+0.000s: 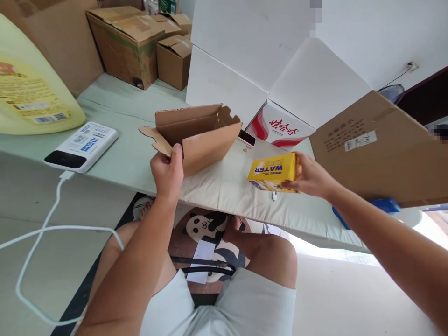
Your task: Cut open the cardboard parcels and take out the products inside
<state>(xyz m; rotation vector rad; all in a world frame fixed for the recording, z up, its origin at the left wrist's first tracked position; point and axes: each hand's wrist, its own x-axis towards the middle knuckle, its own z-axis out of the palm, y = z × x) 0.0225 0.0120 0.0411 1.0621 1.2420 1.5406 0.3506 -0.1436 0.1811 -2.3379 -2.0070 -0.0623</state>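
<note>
My left hand grips the near left edge of an open brown cardboard box, thumb over the rim by a raised side flap. The box's top is open, and its floor is hidden from me. To the right, my right hand is closed around one end of a yellow carton printed with the word WATER. The carton lies lengthwise in the grasp, apart from the box, over the table's front part. A small white oval object lies just below the carton.
A white power bank with a cable and a large yellow jug stand at left. Closed cardboard boxes sit behind. A phone-like device, a red-and-white box, white panels and a large cardboard sheet bound the back and right.
</note>
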